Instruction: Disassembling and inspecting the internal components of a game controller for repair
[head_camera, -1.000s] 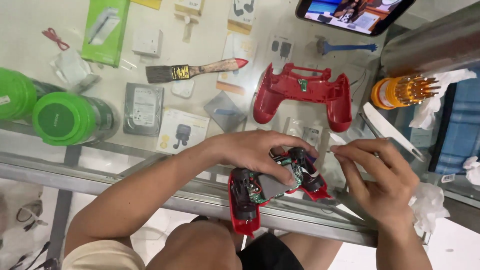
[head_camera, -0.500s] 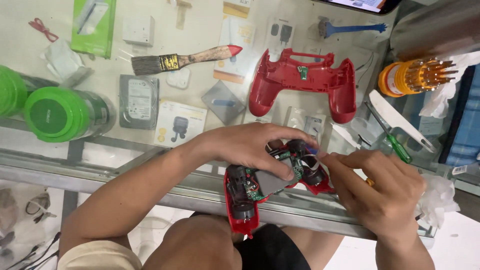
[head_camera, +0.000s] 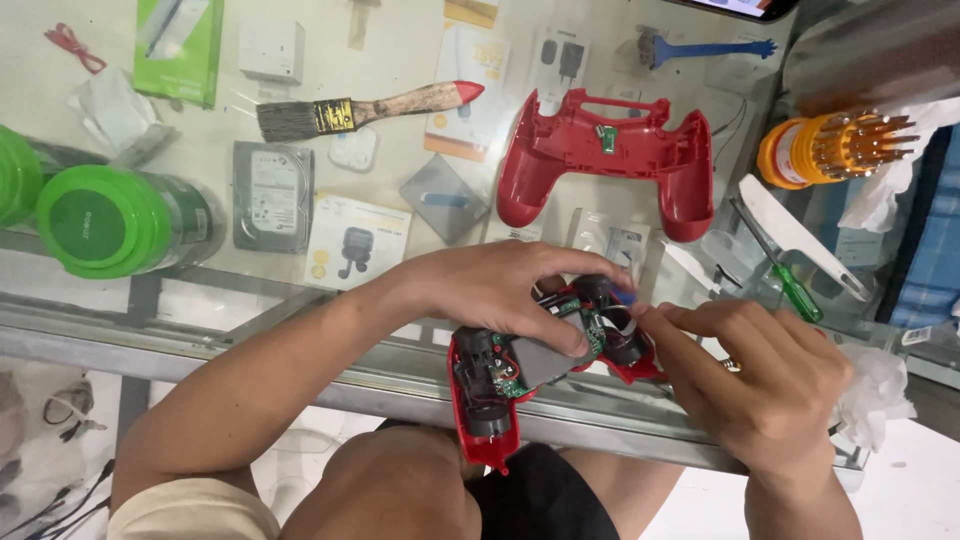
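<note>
Both hands work on an opened red game controller (head_camera: 545, 375) held over the near edge of the glass table (head_camera: 300, 330). Left hand (head_camera: 500, 290) wraps over the top of the controller, fingers curled and closed around it, thumb pressed on the grey battery pack (head_camera: 550, 360) at its centre. Right hand (head_camera: 770, 385) meets the controller from the right side, fingers drawn together, fingertips (head_camera: 645, 315) pinching at the circuit board area; whatever they grip is too small to tell. Controller sits tilted, its green circuit board and black motors exposed.

On the table behind the hands lies the detached red rear shell (head_camera: 605, 160). A paintbrush (head_camera: 360, 110) lies to its left. A green-handled screwdriver (head_camera: 790, 285) and an orange screwdriver bit holder (head_camera: 830, 150) lie to the right. Two green canisters (head_camera: 100, 220) lie at the far left.
</note>
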